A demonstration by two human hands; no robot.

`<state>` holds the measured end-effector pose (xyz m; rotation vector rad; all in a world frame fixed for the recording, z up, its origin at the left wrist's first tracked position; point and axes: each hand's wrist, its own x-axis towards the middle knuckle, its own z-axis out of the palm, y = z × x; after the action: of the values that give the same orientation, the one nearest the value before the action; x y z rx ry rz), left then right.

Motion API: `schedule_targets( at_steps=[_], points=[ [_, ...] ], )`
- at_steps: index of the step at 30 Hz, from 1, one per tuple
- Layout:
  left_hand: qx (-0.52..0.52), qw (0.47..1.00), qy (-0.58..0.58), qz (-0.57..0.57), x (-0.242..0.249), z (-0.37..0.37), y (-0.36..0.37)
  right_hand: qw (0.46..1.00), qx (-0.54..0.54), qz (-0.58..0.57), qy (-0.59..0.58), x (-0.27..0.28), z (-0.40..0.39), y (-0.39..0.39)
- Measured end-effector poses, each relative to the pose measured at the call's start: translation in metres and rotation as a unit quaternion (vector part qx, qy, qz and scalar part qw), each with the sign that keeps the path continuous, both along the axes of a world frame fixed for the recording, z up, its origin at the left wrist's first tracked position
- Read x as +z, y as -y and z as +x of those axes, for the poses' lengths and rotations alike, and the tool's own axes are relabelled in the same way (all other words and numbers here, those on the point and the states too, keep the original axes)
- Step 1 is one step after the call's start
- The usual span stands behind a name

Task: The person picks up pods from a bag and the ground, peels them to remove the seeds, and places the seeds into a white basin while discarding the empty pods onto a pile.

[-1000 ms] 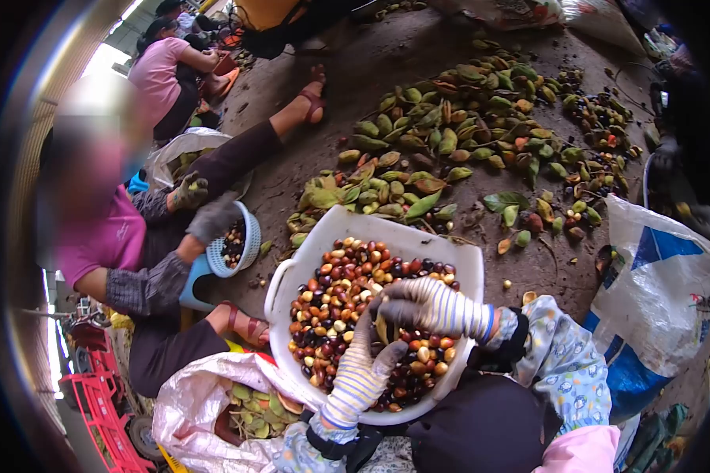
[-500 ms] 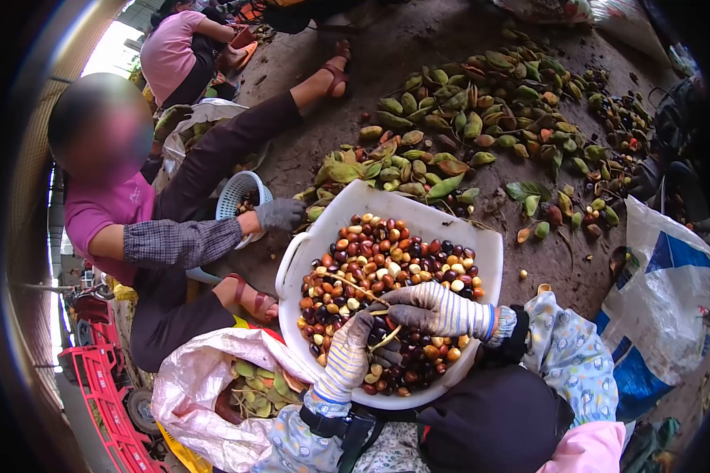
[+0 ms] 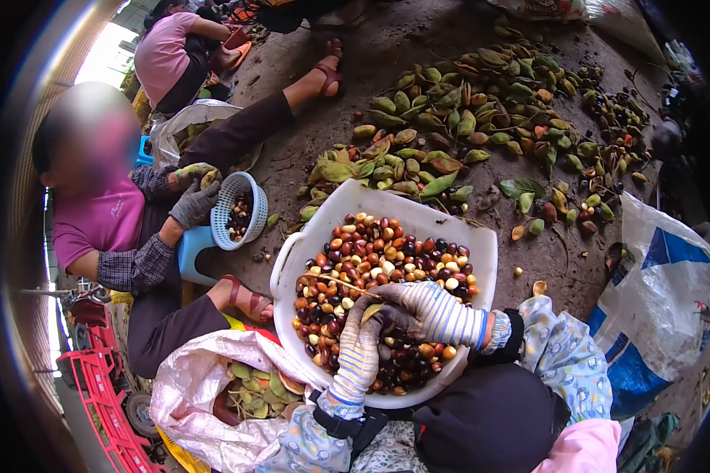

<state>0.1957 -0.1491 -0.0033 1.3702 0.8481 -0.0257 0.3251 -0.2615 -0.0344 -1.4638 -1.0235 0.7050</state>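
Above a white plastic basin (image 3: pixel 489 268) full of brown, black and cream seeds (image 3: pixel 371 254), my two gloved hands meet. My left hand (image 3: pixel 358 351), in a striped glove with a grey palm, is closed on a small yellowish pod (image 3: pixel 371 313). My right hand (image 3: pixel 438 315), gloved alike, has its fingers closed against the same pod, their tips partly hidden. A thin stalk (image 3: pixel 341 281) sticks out to the left over the seeds. Both hands are close above the heap.
Green pods (image 3: pixel 450 118) lie heaped on the ground ahead. A white sack (image 3: pixel 201 386) with pods stands at left, a white-and-blue sack (image 3: pixel 663 276) at right. A co-worker (image 3: pixel 106 213) sits at left by a blue basket (image 3: pixel 241 206); another person (image 3: pixel 162 59) crouches behind.
My hands have drawn closer together around the pod, the right one shifting slightly left. The co-worker's gloved hand has moved back from the basin's edge and joined the other hand at a pod.
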Motion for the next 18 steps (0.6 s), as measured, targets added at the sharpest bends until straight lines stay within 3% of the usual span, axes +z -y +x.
schedule_targets(
  at_steps=[2,5,6,9,10,13,18],
  points=[
    [0.076,0.995,0.056,-0.031,-0.012,0.000,0.003,0.999,-0.025,0.011,0.023,0.000,-0.004,-0.001],
    [0.161,0.971,0.058,-0.169,-0.015,0.003,0.004,0.999,-0.046,0.017,0.017,-0.001,-0.008,-0.002],
    [0.181,0.954,0.070,-0.227,-0.014,0.004,0.005,0.999,-0.034,-0.013,0.022,0.001,-0.007,0.001],
    [0.176,0.883,0.079,-0.428,-0.024,-0.004,-0.007,0.988,-0.069,0.058,0.123,-0.010,-0.009,0.000],
    [0.186,0.922,0.042,-0.337,-0.025,-0.006,-0.002,0.984,-0.060,0.070,0.154,-0.011,-0.009,0.001],
    [0.080,0.991,0.038,-0.105,-0.021,0.001,0.000,0.980,-0.041,0.100,0.164,-0.014,-0.007,0.003],
    [-0.028,0.993,-0.009,0.112,-0.022,0.007,-0.002,0.970,-0.017,0.117,0.213,-0.014,-0.006,0.007]
  ],
)
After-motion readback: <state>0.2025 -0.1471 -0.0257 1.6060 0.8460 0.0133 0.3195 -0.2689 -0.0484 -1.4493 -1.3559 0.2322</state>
